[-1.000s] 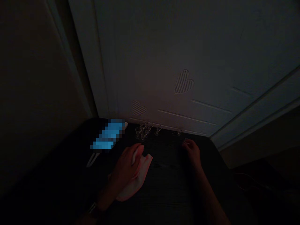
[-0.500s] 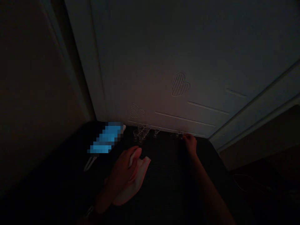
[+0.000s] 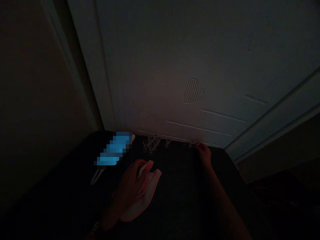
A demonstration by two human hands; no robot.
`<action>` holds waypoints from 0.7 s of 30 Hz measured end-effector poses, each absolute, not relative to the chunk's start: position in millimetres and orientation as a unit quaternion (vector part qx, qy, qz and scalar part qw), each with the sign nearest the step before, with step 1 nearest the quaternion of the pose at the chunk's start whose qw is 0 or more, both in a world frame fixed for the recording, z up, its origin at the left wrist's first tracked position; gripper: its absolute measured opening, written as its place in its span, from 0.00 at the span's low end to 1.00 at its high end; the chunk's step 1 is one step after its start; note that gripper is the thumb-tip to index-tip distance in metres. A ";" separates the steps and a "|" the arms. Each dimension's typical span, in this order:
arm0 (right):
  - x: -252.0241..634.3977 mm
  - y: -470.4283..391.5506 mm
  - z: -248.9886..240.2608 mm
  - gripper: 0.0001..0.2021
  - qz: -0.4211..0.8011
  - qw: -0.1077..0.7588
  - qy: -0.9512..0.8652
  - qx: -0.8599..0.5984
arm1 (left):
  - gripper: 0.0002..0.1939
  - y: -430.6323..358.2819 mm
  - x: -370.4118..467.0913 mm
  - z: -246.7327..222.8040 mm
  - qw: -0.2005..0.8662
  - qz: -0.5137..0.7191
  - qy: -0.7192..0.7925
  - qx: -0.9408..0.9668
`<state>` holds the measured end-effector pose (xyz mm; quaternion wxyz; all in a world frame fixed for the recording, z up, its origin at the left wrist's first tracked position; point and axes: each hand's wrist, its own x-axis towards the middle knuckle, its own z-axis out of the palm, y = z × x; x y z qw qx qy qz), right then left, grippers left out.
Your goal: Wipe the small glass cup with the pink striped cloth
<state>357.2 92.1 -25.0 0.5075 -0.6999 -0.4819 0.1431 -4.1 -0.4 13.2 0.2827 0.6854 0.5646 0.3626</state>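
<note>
The scene is very dim. My left hand [image 3: 132, 175] is closed around a pink and white cloth [image 3: 143, 206], which hangs down onto the dark table. Farther right, near the wall, my right hand [image 3: 204, 153] pinches at a small clear glass [image 3: 192, 143] low on the tabletop; darkness hides most of it. Between the hands, toward the back, stands a cluster of several tiny stemmed glasses [image 3: 151, 144]. A single stemmed glass [image 3: 168, 143] stands just right of that cluster.
A lit phone [image 3: 113, 150], its screen blurred out, lies at the left with a looped strap. Behind the dark table [image 3: 175, 200] rises a pale panel [image 3: 160, 80] with embossed hearts and lines. The table's right edge drops to a dark area with a thin cable.
The camera view has shifted slightly. My left hand still has the cloth, and my right hand stays by the small glass, with hardly any movement.
</note>
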 end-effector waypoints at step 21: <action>319.2 45.2 1.9 0.15 0.066 0.612 -0.466 -0.636 | 0.13 2.9 -8.0 21.0 0.429 0.404 0.526 0.614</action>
